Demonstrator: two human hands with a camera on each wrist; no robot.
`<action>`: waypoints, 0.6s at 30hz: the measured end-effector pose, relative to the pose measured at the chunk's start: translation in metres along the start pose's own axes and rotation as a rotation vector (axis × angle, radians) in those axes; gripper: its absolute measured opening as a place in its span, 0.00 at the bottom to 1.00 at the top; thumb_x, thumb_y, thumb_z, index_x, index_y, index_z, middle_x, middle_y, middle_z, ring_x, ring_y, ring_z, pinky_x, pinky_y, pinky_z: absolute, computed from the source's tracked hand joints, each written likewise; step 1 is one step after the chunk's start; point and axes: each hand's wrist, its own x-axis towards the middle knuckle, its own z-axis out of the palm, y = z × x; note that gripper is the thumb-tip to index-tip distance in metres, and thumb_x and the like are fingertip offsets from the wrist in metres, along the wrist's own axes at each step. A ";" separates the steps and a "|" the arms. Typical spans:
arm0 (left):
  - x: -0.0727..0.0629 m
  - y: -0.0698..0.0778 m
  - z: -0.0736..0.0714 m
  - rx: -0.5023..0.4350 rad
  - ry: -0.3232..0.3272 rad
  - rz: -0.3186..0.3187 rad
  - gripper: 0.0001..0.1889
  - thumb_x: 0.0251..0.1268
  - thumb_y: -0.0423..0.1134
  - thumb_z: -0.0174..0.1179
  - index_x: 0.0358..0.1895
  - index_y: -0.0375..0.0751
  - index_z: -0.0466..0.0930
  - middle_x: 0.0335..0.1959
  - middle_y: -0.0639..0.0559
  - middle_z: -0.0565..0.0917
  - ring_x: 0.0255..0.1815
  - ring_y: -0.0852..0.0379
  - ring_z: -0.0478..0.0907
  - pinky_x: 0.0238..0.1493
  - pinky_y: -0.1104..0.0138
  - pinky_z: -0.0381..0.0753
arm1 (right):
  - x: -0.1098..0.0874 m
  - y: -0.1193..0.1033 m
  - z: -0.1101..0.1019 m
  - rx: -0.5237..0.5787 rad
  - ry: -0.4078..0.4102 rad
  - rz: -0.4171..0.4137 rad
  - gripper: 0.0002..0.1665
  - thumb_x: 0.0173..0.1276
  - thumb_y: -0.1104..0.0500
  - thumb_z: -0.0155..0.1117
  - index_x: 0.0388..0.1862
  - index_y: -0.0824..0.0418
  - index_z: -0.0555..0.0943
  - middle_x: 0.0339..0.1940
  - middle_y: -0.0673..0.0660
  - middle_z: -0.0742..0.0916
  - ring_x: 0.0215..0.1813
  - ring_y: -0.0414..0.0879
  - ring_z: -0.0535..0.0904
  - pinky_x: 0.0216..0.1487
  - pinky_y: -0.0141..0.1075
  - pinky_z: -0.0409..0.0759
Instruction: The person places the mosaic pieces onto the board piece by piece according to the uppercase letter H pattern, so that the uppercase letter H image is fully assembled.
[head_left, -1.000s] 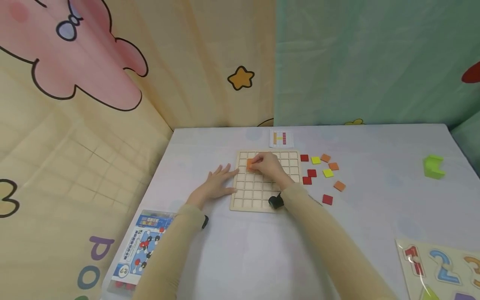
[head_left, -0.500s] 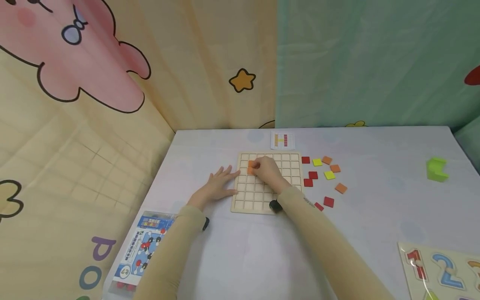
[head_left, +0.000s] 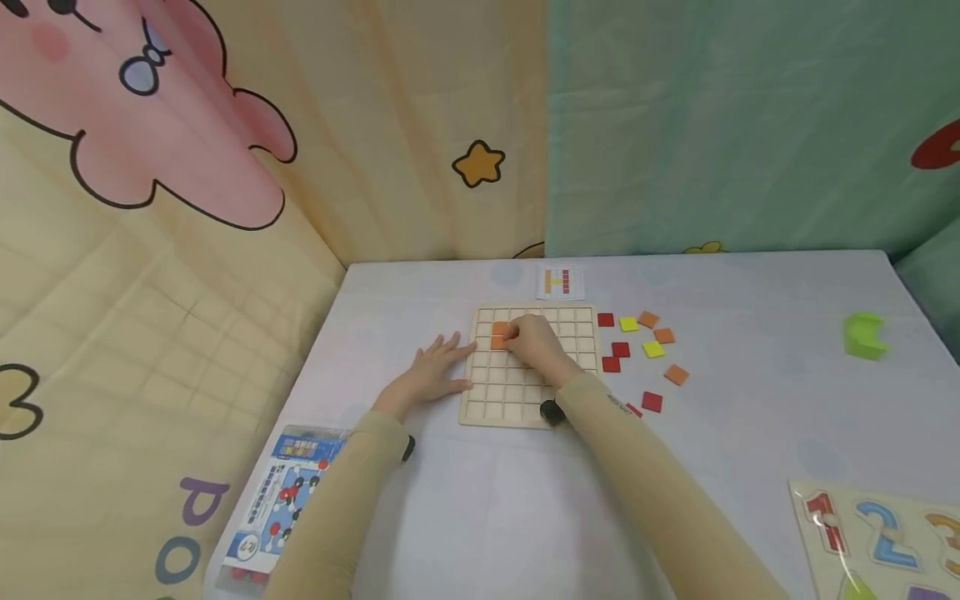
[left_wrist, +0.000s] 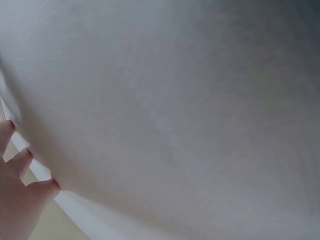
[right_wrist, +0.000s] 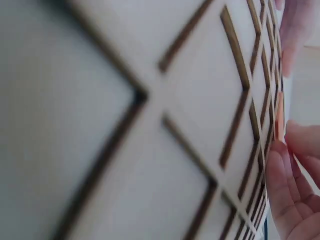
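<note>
A wooden grid board (head_left: 491,408) lies on the table. Two square orange tiles sit one above the other in a left column of it, the upper tile (head_left: 499,327) and the lower orange tile (head_left: 497,342). My right hand (head_left: 538,343) has thumb and forefinger together at the lower tile's right side, pinching it. In the right wrist view, orange (right_wrist: 279,117) shows just past those fingertips. My left hand (head_left: 427,373) lies with fingers spread, its forefinger and thumb reaching the board's left edge. The left wrist view shows its fingertips (left_wrist: 50,186) against the white cloth.
Right of the board lie several loose red, yellow and orange tiles, among them a red tile (head_left: 652,402). A pattern card (head_left: 560,283) lies behind the board. A green block (head_left: 865,336), a number puzzle (head_left: 855,521) and a boxed set (head_left: 281,500) stand farther out.
My right hand has shifted slightly toward me, from the upper orange spot to the one below, where a second orange tile now shows. The left hand has stayed at the board's edge.
</note>
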 end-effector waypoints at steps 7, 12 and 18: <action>0.000 -0.002 0.002 0.009 -0.009 0.002 0.40 0.67 0.54 0.60 0.79 0.55 0.52 0.82 0.44 0.42 0.82 0.37 0.32 0.75 0.34 0.33 | -0.020 0.017 -0.046 0.049 -0.051 0.014 0.13 0.68 0.54 0.66 0.47 0.59 0.85 0.47 0.57 0.87 0.49 0.51 0.80 0.51 0.43 0.79; 0.000 0.000 0.000 0.004 0.000 0.018 0.40 0.67 0.54 0.60 0.79 0.55 0.52 0.82 0.44 0.42 0.82 0.37 0.32 0.75 0.34 0.33 | -0.055 0.041 -0.097 0.028 -0.035 0.053 0.19 0.69 0.53 0.65 0.54 0.62 0.83 0.51 0.61 0.86 0.52 0.55 0.80 0.55 0.46 0.79; -0.002 -0.003 -0.001 0.012 -0.008 0.015 0.41 0.67 0.55 0.60 0.79 0.55 0.51 0.82 0.43 0.42 0.81 0.37 0.32 0.74 0.33 0.33 | -0.096 0.082 -0.137 0.074 0.034 0.197 0.27 0.71 0.46 0.62 0.60 0.62 0.77 0.57 0.64 0.82 0.56 0.57 0.76 0.57 0.48 0.79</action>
